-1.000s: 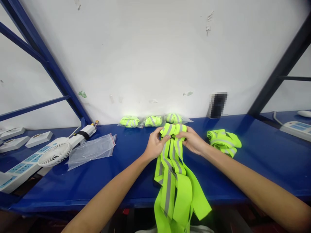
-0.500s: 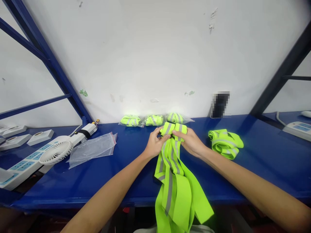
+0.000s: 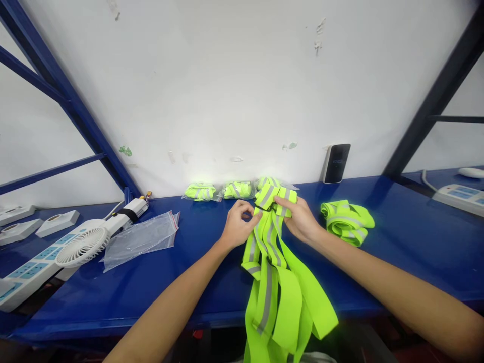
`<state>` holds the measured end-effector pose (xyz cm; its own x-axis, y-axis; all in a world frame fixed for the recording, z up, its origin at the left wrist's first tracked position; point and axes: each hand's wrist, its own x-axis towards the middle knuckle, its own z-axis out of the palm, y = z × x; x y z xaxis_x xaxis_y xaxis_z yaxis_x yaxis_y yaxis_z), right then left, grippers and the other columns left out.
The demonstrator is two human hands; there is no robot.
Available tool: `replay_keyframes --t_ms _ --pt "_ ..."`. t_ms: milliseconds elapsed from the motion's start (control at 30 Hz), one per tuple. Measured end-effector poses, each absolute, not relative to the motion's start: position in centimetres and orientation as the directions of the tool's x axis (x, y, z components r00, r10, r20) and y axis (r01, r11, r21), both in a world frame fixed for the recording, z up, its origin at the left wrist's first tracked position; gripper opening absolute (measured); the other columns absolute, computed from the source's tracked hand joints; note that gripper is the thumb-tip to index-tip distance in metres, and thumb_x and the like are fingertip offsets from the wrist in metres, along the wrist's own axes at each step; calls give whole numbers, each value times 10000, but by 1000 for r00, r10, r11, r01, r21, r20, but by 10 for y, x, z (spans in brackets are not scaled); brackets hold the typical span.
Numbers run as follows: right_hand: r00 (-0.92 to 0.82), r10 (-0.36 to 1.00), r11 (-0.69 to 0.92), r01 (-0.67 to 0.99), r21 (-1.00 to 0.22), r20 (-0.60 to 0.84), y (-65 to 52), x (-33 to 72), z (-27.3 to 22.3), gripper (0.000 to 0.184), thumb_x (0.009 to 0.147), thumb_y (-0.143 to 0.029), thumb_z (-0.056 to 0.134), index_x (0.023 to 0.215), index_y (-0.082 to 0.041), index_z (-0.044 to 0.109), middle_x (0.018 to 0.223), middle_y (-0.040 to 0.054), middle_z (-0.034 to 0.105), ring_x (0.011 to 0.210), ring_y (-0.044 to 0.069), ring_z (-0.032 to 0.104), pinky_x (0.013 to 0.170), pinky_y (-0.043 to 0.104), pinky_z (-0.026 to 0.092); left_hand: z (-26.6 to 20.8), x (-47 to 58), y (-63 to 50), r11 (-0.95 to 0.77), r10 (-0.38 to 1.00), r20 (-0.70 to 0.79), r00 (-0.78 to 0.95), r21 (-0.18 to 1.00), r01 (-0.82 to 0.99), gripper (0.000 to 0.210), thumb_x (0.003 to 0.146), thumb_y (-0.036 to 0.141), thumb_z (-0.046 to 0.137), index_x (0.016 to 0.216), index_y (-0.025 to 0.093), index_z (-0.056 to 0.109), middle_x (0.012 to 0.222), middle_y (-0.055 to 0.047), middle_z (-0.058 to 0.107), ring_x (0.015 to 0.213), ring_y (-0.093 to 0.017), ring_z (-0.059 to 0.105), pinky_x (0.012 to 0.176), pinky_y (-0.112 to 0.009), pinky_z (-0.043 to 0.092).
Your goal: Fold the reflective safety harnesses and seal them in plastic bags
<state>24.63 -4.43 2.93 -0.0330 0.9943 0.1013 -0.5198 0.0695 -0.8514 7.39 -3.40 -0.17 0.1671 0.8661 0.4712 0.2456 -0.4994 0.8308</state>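
Note:
A bundle of neon yellow reflective straps (image 3: 268, 237) with grey stripes hangs between my hands, its long ends dropping past the table's front edge. Near the top, a thin black band (image 3: 260, 207) crosses the bundle. My right hand (image 3: 300, 219) grips the folded top from the right, thumb over the front. At the left side of the band, my left hand (image 3: 239, 224) is curled, thumb and fingers pinching at the straps' edge; its fingertips are partly hidden. To the right lies a loosely rolled bundle of the same straps (image 3: 347, 222).
Several bagged yellow bundles (image 3: 199, 191) lie along the wall. Clear zip bags (image 3: 141, 239) rest at the left on the blue table (image 3: 204, 262), beside a small white fan (image 3: 83, 247) and a power strip (image 3: 41, 264). A phone-like device (image 3: 337, 163) leans at the back right.
The folded top has tilted and risen slightly in my right hand. My left hand has slid down off the front of the fold, and the black band now shows.

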Motion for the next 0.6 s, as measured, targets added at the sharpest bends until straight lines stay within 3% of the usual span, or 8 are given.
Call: replay_keyframes --t_ms 133,233,333,467,600 --pt "-21 997 50 -540 -840 72 -42 252 31 236 685 -236 807 898 -185 719 998 77 773 1050 323 697 873 435 586 1 74 -32 -464 874 425 234 873 148 388 813 484 687 632 153 595 799 -32 568 736 -146 534 683 -271 430" --pt "-32 999 12 -554 -833 36 -42 254 34 216 707 -230 789 908 -183 726 1015 78 771 1064 318 693 869 427 593 -1 76 -31 -326 912 304 275 945 37 420 740 500 759 628 155 547 613 22 519 592 -106 473 602 -255 374" --pt "-72 996 -2 -549 -836 44 -45 252 34 252 698 -257 803 927 -182 732 1013 80 772 1053 317 697 857 421 594 -2 77 -32 -160 931 193 309 978 -130 426 664 413 844 737 176 498 606 56 544 565 -96 514 596 -232 393" --pt "-86 986 86 -488 -869 146 -47 246 27 299 691 -324 827 937 -179 740 997 76 775 985 303 715 854 407 579 0 82 -38 44 925 42 377 975 -216 438 726 319 787 1079 191 562 866 -25 709 782 -208 681 778 -345 508" --pt "-41 943 307 -273 -912 330 -47 243 17 294 718 -354 813 942 -176 746 995 66 775 944 276 715 876 380 548 -3 93 -43 65 947 4 320 976 -206 352 781 243 681 1119 164 620 1057 -91 723 1061 -276 663 975 -389 463"
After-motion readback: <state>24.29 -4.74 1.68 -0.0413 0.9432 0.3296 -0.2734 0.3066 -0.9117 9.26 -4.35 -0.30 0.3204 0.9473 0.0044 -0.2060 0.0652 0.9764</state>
